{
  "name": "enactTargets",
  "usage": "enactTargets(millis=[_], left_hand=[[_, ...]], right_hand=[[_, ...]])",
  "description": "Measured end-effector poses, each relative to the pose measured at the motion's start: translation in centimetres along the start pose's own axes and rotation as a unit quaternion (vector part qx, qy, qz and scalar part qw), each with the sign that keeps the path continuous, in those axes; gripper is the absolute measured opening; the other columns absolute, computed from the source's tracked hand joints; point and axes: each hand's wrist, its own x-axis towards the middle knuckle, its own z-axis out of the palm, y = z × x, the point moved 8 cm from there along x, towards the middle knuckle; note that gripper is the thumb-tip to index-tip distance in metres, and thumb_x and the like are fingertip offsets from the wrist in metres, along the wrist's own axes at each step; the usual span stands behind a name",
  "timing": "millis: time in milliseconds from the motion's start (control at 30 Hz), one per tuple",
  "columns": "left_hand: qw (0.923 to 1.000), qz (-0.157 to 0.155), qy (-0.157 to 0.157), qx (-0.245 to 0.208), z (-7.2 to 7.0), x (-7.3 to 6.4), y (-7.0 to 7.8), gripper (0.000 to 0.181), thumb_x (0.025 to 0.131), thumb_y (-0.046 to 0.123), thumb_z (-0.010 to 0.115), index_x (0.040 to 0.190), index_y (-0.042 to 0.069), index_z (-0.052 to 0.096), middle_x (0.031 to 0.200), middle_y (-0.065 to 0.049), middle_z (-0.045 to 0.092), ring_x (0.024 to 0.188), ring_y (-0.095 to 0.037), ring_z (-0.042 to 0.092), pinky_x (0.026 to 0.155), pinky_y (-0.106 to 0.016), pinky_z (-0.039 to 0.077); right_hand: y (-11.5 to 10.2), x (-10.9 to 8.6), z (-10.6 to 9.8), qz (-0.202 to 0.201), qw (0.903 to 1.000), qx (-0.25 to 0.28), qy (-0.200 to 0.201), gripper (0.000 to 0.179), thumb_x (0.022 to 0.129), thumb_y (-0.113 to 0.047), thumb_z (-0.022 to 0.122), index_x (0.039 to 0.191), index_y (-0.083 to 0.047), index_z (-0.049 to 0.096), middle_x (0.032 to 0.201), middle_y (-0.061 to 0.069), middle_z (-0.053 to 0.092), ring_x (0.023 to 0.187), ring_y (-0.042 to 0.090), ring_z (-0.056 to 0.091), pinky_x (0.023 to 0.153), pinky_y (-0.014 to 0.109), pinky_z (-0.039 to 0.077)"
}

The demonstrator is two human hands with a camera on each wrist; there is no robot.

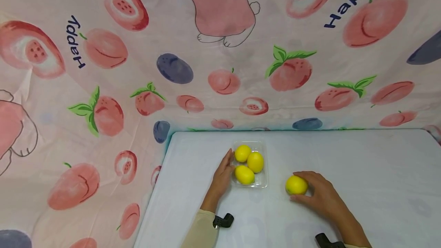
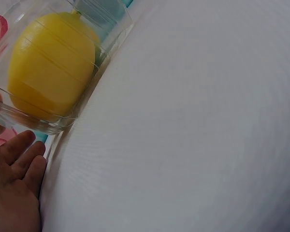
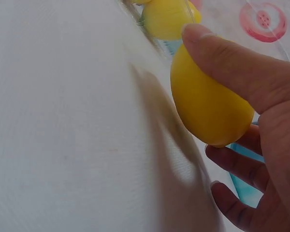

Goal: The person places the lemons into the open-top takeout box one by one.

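My right hand (image 1: 324, 194) pinches a yellow lemon (image 1: 296, 185) between thumb and fingers, to the right of a clear plastic container. In the right wrist view the thumb lies over this lemon (image 3: 210, 101) and a shadow falls on the table beside it; whether it touches the table I cannot tell. Three more lemons (image 1: 255, 162) sit in the clear container (image 1: 260, 182). Along the container's left side rests my left hand (image 1: 221, 177), its fingers fairly straight. The left wrist view shows one lemon (image 2: 53, 65) through the clear wall, with the left fingers (image 2: 20, 145) close by.
The container stands on a white-covered table (image 1: 344, 156), near its back edge. Behind and to the left hangs a pink cloth (image 1: 220, 60) printed with fruit. Each wrist wears a black device, such as the left wrist camera (image 1: 224, 221).
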Motion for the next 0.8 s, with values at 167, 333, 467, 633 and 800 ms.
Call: enactTargets(millis=[167,333,467,633,800], left_hand=[[1.0000,-0.002,0.002,0.007,0.0,0.0,-0.2,0.062,0.103,0.020,0.041,0.160,0.041,0.027,0.163,0.010,0.039,0.153,-0.018,0.035,0.128,-0.050,0.023],[1.0000,0.002,0.002,0.003,-0.1,0.1,-0.2,0.062,0.103,0.019,0.040,0.160,0.041,0.027,0.163,0.009,0.038,0.153,-0.019,0.034,0.127,-0.050,0.023],[1.0000,0.006,0.002,0.006,-0.1,0.1,-0.1,0.062,0.104,0.019,0.039,0.161,0.040,0.026,0.164,0.008,0.038,0.153,-0.020,0.034,0.127,-0.050,0.023],[1.0000,0.005,0.001,0.003,-0.1,0.1,-0.2,0.062,0.104,0.019,0.039,0.161,0.040,0.026,0.163,0.009,0.038,0.153,-0.019,0.034,0.128,-0.050,0.023],[1.0000,0.005,0.002,0.001,-0.1,0.1,-0.2,0.062,0.104,0.019,0.040,0.160,0.041,0.027,0.163,0.009,0.039,0.153,-0.019,0.034,0.127,-0.050,0.023]], right_hand=[[-0.3,-0.1,-0.2,-0.021,0.9992,-0.007,0.033,0.073,0.070,-0.056,0.088,0.129,-0.019,0.067,0.125,-0.001,0.068,0.115,0.023,0.064,0.098,0.026,0.052],[-0.8,0.0,-0.4,-0.031,0.9977,0.000,0.060,0.068,0.071,-0.049,0.091,0.126,-0.019,0.067,0.120,-0.004,0.068,0.100,0.011,0.061,0.080,0.021,0.054],[-1.3,0.1,-0.3,-0.027,0.9976,0.019,0.061,0.064,0.071,-0.040,0.093,0.125,-0.016,0.066,0.118,0.000,0.069,0.094,0.008,0.060,0.075,0.024,0.056],[-1.7,0.3,0.0,-0.016,0.9981,0.030,0.050,0.064,0.075,-0.039,0.090,0.128,-0.014,0.064,0.120,0.003,0.069,0.094,0.010,0.060,0.076,0.026,0.057],[-2.5,0.5,0.3,-0.035,0.9976,0.026,0.054,0.063,0.079,-0.039,0.087,0.133,-0.016,0.065,0.121,0.001,0.066,0.099,0.012,0.059,0.081,0.028,0.056]])
